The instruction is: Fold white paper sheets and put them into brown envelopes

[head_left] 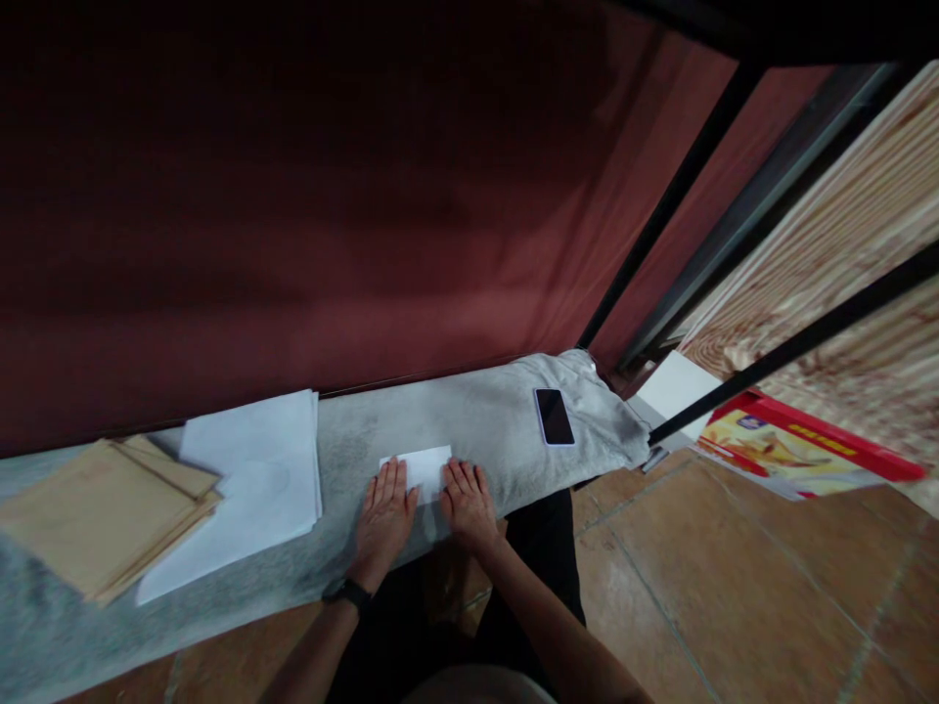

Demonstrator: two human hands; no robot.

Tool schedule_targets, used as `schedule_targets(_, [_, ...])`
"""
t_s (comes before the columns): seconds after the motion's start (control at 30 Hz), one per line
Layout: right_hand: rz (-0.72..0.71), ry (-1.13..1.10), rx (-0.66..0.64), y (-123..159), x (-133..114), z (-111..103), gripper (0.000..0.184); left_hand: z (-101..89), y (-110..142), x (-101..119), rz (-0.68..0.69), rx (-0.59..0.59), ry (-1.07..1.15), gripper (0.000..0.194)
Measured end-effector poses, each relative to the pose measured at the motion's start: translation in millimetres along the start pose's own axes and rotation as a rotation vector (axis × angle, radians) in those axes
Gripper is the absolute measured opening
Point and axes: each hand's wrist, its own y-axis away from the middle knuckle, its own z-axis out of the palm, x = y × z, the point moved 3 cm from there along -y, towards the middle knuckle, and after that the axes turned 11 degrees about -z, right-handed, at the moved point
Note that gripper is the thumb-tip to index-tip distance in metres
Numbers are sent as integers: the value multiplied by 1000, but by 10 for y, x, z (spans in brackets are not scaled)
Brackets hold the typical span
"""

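Note:
A small white piece of paper lies flat on the grey cloth that covers a narrow bench. My left hand rests palm down on its left side, fingers stretched out and pointing away from me. On the paper's right edge lies my right hand, also flat with extended fingers. Both hands press from above and grip nothing. Part of the paper is hidden beneath the fingers. A dark band is around my left wrist.
A phone lies on the cloth to the right. Larger white sheets and a stack of brown envelopes are at the left. Black metal bars rise at the right, near a red and yellow box. A dark red panel stands behind.

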Motion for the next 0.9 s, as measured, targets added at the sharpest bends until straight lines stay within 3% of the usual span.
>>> schedule_targets(0.27, [-134,-26,-50,-400,-190,100,49,-16,14,33,-2,5,11,61])
schedule_targets(0.53, [-22,50,-27,-250,129,67,56,-6,47,-61,-67,34,33,66])
schedule_targets(0.7, [9,81,-22,-204,194,42,56,-30,76,-105,-115,75,29,64])
schedule_targets(0.8, [14,80,-24,-205,184,41,57,-38,47,26,-129,98,21,64])
schedule_targets(0.9, [14,78,-31,-202,179,25,56,6,7,331,-6,12,64,61])
